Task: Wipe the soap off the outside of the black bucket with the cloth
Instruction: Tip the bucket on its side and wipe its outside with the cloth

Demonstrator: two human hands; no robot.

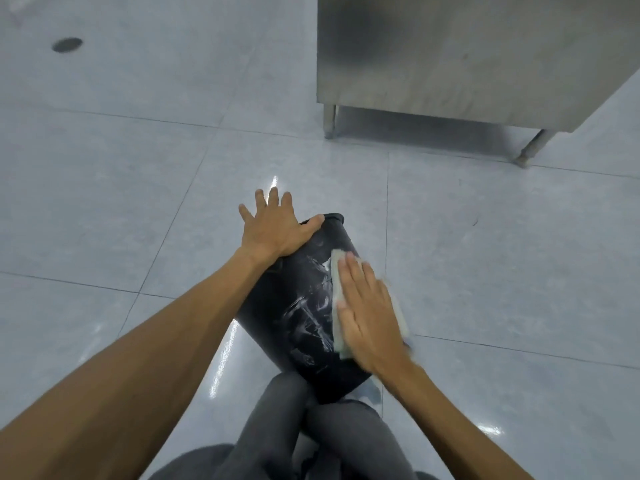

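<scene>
Two hands are on the black bucket (pixel 304 306), which lies tipped on its side at lower centre of the frame, one end propped against my knees (pixel 311 427) and the other end pointing away toward the upper part of the frame. My left hand (pixel 273 230) is spread wide, palm pressing the far end, thumb hooked over the rim; it pins rather than grips. My right hand (pixel 367 313) lies flat and open on the cloth (pixel 337 296), pressing it to the bucket's right flank without curling around anything.

White soap streaks (pixel 308 313) still smear the wall left of the cloth, so I judge the wiping far from finished. The bucket looks like light, stiff plastic (and soapy, so probably slippery), likely to roll or skid on the glossy tiled floor (pixel 104 202). I would hold it by the rim, where a thumb can catch. The cloth is soft and limp, and it needs a flat palm.
</scene>
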